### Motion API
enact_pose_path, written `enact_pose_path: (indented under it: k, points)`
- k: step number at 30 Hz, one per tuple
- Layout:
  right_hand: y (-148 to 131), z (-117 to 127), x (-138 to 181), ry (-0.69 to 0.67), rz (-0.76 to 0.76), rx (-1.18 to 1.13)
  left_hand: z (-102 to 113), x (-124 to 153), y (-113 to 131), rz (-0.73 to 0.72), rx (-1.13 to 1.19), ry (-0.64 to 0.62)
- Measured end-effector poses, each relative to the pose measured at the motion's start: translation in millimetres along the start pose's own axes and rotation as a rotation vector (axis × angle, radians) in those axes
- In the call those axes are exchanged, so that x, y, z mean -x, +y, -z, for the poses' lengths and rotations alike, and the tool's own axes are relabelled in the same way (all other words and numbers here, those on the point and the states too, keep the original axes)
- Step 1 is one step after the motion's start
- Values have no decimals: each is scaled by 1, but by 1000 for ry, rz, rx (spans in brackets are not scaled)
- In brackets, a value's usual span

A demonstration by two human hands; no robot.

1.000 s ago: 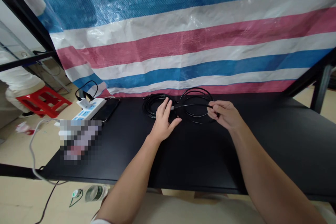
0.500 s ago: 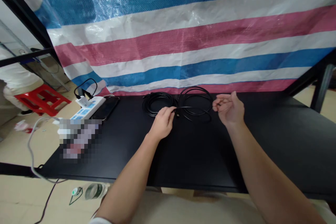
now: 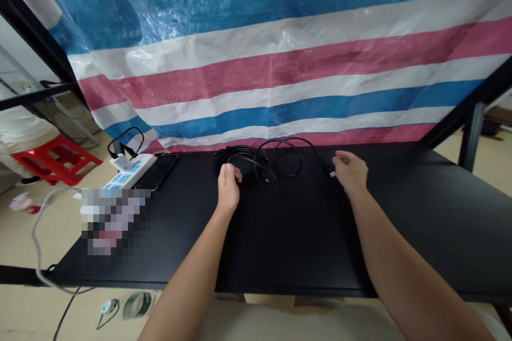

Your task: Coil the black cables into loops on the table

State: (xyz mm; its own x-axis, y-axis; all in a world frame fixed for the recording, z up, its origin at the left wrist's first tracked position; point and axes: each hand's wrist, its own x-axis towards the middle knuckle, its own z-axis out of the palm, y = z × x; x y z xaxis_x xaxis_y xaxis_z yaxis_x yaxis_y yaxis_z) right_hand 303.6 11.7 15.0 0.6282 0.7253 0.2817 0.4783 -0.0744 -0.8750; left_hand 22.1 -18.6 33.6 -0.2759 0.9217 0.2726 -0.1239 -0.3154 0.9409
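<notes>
Striped sheet point(image 3: 248, 69): a blue, white and dark pink woven plastic sheet, wrinkled and shiny, fills the background and comes down to the back edge of the worktop point(image 3: 280, 245)
Worktop: smooth and black, wide across the view, with both of the wearer's bare forearms reaching over its front edge
Red stool point(image 3: 60, 162): on the floor at far left, with a person in a white top point(image 3: 26, 125) seated on it
Black cable: lies at the back middle of the worktop, in a thick coil point(image 3: 218, 160) on the left and looser loops point(image 3: 293, 176) just to the right
Power strip point(image 3: 146, 162): white with blue sockets, slanting along the left side, a white adapter point(image 3: 122, 163) plugged into its far end
Right hand point(image 3: 352, 173): to the right of the loops, fingers bent inward; whether they grip the cable, I cannot tell
Left hand point(image 3: 229, 186): at the front of the coil, fingers curled in, a strand passing close by the fingertips; whether they grip it, I cannot tell
Phone point(image 3: 162, 170): dark, lying flat just right of the power strip
Pale connector point(image 3: 332, 174): at a cable end, right beside the right hand
</notes>
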Motion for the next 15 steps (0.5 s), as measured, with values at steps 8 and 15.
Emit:
enact_pose_path:
  k: [8, 15]
  points:
    - [-5, -2, 17, -325, 298, 550, -2, -3, 7, 192, 207, 22]
    - [-5, 2, 11, -183, 97, 211, 7, -5, 9, -20, -3, 159]
